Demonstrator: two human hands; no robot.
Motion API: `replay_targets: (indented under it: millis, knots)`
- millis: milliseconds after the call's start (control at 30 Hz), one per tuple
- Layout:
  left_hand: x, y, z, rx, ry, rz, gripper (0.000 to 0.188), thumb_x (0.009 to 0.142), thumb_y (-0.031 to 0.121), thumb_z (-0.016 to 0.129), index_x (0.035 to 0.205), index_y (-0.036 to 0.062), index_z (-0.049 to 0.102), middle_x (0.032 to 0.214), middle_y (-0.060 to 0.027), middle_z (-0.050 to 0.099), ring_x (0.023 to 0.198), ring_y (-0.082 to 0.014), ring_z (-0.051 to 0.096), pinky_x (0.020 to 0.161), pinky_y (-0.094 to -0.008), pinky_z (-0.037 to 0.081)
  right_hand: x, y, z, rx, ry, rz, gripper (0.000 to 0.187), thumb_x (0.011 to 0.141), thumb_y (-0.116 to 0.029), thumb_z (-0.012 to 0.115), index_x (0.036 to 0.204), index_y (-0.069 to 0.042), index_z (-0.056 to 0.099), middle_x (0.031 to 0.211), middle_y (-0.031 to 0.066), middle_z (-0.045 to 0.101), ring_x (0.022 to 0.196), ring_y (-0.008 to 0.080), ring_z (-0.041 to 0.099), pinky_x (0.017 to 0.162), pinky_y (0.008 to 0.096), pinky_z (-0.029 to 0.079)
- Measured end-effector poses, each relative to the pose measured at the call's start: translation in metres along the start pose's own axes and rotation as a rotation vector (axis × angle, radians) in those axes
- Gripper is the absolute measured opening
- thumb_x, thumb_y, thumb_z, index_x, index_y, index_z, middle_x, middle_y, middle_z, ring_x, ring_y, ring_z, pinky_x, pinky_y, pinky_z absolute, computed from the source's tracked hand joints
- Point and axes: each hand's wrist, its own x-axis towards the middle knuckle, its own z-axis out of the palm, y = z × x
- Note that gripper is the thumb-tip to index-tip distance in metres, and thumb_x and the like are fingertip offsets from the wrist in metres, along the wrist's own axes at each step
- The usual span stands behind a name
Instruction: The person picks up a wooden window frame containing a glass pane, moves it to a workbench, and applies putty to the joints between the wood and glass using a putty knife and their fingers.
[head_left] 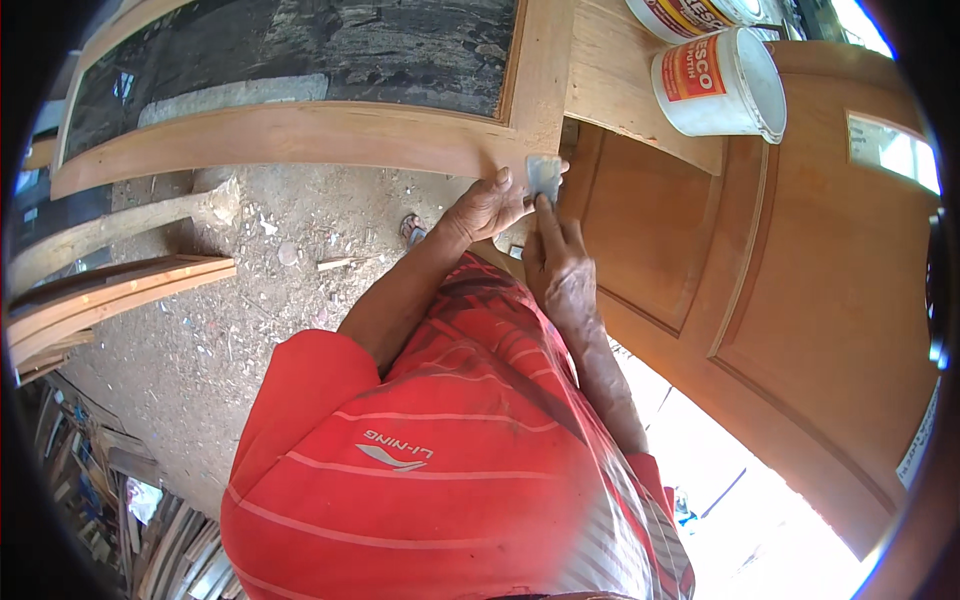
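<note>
We note, at left, stacked timber lengths [125, 300] above a littered floor. Next, a wooden frame [330, 135] surrounds a dark panel [390, 60]. Near its lower right corner, we see the left hand [487, 207], palm showing, thumb raised; its fingers run partly hidden behind a flat grey piece [543, 176], so we cannot tell their grip. The right hand [563, 270] grips this piece's lower end, index finger extended. Farther right: a white bucket [745, 90], then a panelled door [830, 260].
</note>
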Motion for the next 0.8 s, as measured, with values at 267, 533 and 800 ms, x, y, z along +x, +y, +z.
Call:
replay_targets:
  millis: [267,533,800]
  knots:
    - [-0.001,0.001,-0.011,-0.038,-0.014,-0.067,0.104,0.084,0.06,0.083,0.16,0.0054,0.036,0.164,-0.0187,0.039,0.148,-0.0291,0.042,0.121,-0.0485,0.039,0.007,0.029,-0.021,-0.088,-0.043,-0.169,0.057,0.086,0.003,0.066,0.14,-0.012,0.066,0.11,0.0127,0.067,0.099,0.0322,0.068,0.085,0.0453,0.057]
    - [-0.002,-0.007,-0.011,-0.038,0.053,0.013,0.102,0.082,0.059,0.085,0.16,0.0146,0.037,0.159,-0.0126,0.045,0.15,-0.0311,0.04,0.123,-0.0517,0.035,0.068,0.082,-0.04,-0.197,-0.22,-0.417,0.064,0.084,0.004,0.065,0.144,-0.022,0.066,0.124,0.0144,0.065,0.11,0.0342,0.066,0.097,0.0471,0.053]
    - [0.0,-0.015,-0.001,0.175,0.196,0.126,0.121,0.077,0.075,0.079,0.164,0.0067,0.03,0.164,-0.0212,0.041,0.151,-0.0309,0.042,0.122,-0.0493,0.036,0.125,0.082,-0.039,0.047,-0.184,-0.437,0.047,0.1,0.004,0.058,0.144,-0.011,0.063,0.119,0.0175,0.065,0.101,0.0357,0.067,0.089,0.0422,0.057]
